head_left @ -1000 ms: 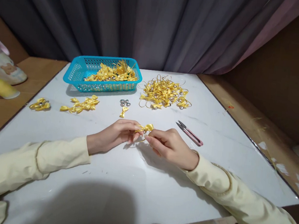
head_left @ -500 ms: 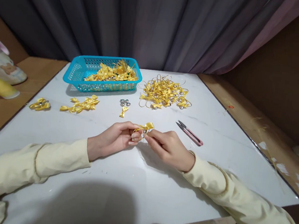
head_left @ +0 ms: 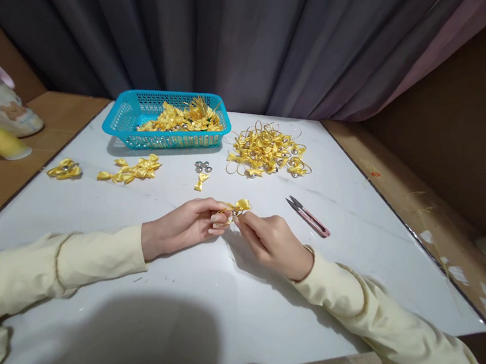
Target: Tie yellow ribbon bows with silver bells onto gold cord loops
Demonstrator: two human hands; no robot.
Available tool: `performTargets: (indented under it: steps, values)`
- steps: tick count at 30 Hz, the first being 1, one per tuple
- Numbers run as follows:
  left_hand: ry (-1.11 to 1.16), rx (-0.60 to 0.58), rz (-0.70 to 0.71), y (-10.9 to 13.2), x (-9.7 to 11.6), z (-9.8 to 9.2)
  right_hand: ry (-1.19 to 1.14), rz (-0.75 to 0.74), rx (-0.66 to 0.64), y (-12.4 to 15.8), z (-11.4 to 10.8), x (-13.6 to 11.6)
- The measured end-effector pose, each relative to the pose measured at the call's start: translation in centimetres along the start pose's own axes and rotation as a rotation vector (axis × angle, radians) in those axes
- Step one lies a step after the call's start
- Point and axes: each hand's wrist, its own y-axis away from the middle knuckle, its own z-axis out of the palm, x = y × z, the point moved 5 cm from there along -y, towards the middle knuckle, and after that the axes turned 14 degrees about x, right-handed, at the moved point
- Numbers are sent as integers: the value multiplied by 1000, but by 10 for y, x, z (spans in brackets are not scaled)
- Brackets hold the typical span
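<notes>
Here you are with both hands meeting over the white marbled table (head_left: 263,323), and the small yellow satin ribbon bow (head_left: 243,204) sits right between your fingertips, one loop standing up in plain sight. Your left hand (head_left: 186,225) pinches its left side between thumb and forefinger, the other fingers curled loosely below. Your right hand (head_left: 274,240) meets it, thumb and forefinger closed narrowly at the piece, beside a small shiny silver bead (head_left: 234,213) and thin gold cord. Whether those right fingertips grip cord, bead or ribbon is too small to tell.

So this looks like fine fitting work: let the left pinch anchor the bow, make the little adjustments with the right, and press gently, since satin probably creases easily. Keeping the cord clear of your curled fingers should help, and holding the bead in view lets you judge its seat.

Now, against a second ago: your left hand is turned more, showing its curled fingertips, and your right hand sits a touch further left. The bow, spread broadly then, is angled now with its left part tucked behind your fingers. The pink-handled thread snips (head_left: 309,215) and the blue perforated plastic basket (head_left: 126,139) haven't budged.
</notes>
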Motion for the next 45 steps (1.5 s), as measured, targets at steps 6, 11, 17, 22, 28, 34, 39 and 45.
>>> performTargets:
  steps: [6, 11, 17, 22, 28, 34, 39, 45]
  values:
    - [12, 2, -4, 0, -1, 0, 10, 3, 1, 0, 2, -1]
    - [6, -3, 2, 0, -2, -1, -3, 16, 6, 1, 6, -2]
    - [9, -6, -3, -2, -3, -2, 3, 81, 16, 4, 10, -4]
    - [22, -19, -11, -3, -4, -2, 18, 93, 34, 5, 12, -5]
    - [53, -3, -14, -4, -7, -3, 22, 83, 72, 5, 14, -7]
    - [27, -4, 1, -4, -7, -4, 64, 67, 70, 6, 15, -8]
    - [3, 10, 19, -4, -5, -4, 106, 52, 70, 7, 15, -10]
    - [-20, 15, 34, -5, -5, -4, 163, 43, 80, 7, 16, -10]
